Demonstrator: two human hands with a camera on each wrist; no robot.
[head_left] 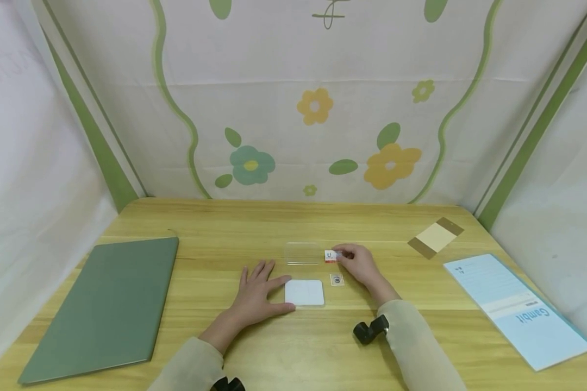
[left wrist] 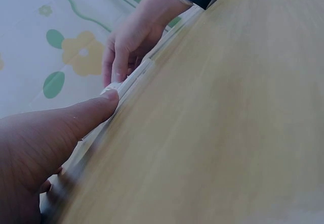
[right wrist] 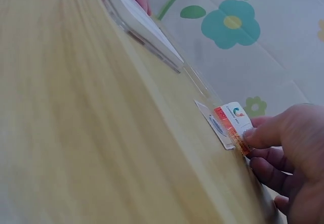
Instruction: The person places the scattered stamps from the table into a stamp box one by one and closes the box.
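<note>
My right hand (head_left: 359, 264) pinches a small white stamp (right wrist: 235, 123) with a red and orange band between thumb and fingers, just above the table. Below it, a small square stamp (head_left: 337, 279) with a dark round picture lies flat. My left hand (head_left: 256, 296) rests with fingers spread beside a clear flat case (head_left: 304, 293) filled with white. Its thumb touches the case's lower left corner and its index finger the upper left one. A clear plastic lid (head_left: 303, 253) lies behind the case, next to the white stamp.
A large green folder (head_left: 107, 309) lies on the left of the wooden table (head_left: 293, 353). To the right are a brown and cream card (head_left: 436, 238) and a light blue notebook (head_left: 513, 309). A flowered curtain (head_left: 283, 108) hangs behind the table.
</note>
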